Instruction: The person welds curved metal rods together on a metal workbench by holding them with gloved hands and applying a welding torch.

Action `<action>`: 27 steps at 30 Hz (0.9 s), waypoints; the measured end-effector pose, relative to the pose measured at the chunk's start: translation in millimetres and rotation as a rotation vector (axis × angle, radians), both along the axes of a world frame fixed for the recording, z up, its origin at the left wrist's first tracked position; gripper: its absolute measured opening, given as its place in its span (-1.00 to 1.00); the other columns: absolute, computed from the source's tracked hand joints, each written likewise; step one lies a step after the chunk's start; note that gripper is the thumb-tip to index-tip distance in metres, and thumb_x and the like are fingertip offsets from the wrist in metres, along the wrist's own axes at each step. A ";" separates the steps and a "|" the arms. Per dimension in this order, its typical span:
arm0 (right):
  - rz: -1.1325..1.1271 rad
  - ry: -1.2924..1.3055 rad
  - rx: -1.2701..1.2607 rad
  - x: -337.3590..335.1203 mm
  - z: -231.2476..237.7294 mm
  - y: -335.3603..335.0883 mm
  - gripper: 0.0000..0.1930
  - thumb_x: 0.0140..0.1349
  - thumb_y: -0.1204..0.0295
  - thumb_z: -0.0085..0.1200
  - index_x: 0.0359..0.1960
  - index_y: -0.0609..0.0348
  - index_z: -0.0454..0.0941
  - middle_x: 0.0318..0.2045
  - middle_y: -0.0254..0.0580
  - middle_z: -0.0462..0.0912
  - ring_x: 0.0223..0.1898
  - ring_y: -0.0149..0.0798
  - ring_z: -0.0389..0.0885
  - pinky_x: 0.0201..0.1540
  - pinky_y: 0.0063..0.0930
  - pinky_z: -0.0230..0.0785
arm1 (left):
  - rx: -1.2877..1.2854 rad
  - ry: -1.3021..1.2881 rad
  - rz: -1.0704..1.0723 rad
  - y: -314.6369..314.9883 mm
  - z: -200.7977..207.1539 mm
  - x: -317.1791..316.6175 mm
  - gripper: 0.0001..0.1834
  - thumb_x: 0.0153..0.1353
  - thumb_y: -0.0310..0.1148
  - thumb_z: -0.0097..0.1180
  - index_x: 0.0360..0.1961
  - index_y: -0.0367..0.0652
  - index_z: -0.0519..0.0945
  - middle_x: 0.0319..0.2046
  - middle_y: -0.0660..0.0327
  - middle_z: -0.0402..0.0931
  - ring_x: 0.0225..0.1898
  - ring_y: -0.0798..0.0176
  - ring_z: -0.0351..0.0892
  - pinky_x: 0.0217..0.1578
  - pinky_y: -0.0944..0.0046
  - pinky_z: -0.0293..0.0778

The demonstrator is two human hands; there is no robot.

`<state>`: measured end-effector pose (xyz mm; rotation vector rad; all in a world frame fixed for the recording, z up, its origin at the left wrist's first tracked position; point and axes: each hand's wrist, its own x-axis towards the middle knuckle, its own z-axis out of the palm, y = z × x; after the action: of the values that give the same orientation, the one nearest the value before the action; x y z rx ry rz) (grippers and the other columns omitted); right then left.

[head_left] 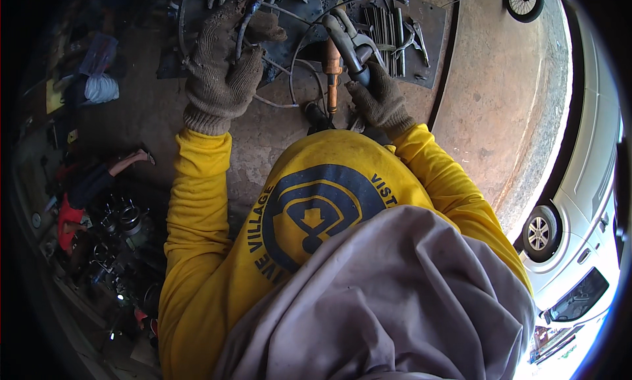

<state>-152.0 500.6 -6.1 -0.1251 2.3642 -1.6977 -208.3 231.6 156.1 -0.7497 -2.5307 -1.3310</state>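
Note:
My left hand [225, 74], in a brown knitted glove, is at the upper left with its fingers curled around a thin bent blue-grey rod or tube [249, 19]. Further right, my right hand [382, 98], gloved the same way, is closed on the dark round grip of a grey metal clamp-like tool [342, 39]. Its curved arms reach up and away from me. Just left of this tool stands an orange-brown cylindrical piece [332, 67] with a narrower lower end. Thin grey bent rods [280, 105] loop between my two hands.
Several straight metal rods [385, 34] and a plier-like tool [420, 44] lie on a dark plate [418, 74] at the upper right. A wheel [525, 1] stands beyond. A silver vehicle [576, 212] is at right. Another person [82, 189] and machine parts [128, 219] are at left.

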 end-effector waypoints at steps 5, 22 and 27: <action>0.023 -0.011 -0.071 0.3 13.3 1.2 -0.39 0.23 0.11 0.23 0.17 0.30 0.41 -0.11 0.21 0.61 -0.09 0.10 0.63 -0.02 -0.19 0.47 | -0.097 0.190 0.038 1.6 -0.8 -2.0 -0.49 0.24 -0.49 0.18 0.21 -0.34 0.42 -0.03 0.04 0.59 -0.11 0.19 0.68 -0.07 0.28 0.58; 0.045 -0.018 -0.045 2.6 -10.7 4.8 -0.41 0.28 0.17 0.20 0.22 0.31 0.36 -0.22 0.03 0.62 -0.25 -0.13 0.62 -0.17 -0.29 0.49 | 0.162 -0.036 -0.123 6.0 -15.7 -14.6 -0.47 0.24 -0.58 0.11 0.27 -0.26 0.40 0.01 0.02 0.60 -0.05 0.17 0.66 0.03 0.19 0.58; 0.009 -0.070 -0.055 3.2 -3.6 1.9 -0.39 0.24 0.04 0.22 0.15 0.26 0.43 -0.16 0.20 0.62 -0.13 0.14 0.64 -0.09 -0.12 0.46 | 0.242 -0.100 -0.192 14.5 -12.2 -22.1 -0.46 0.30 -0.64 0.03 0.32 -0.30 0.32 0.02 -0.02 0.58 -0.02 0.16 0.65 0.06 0.16 0.59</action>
<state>-148.8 502.4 -9.8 -0.0834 2.2646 -1.7346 -230.4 246.1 143.9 -0.9119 -2.3581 -1.7394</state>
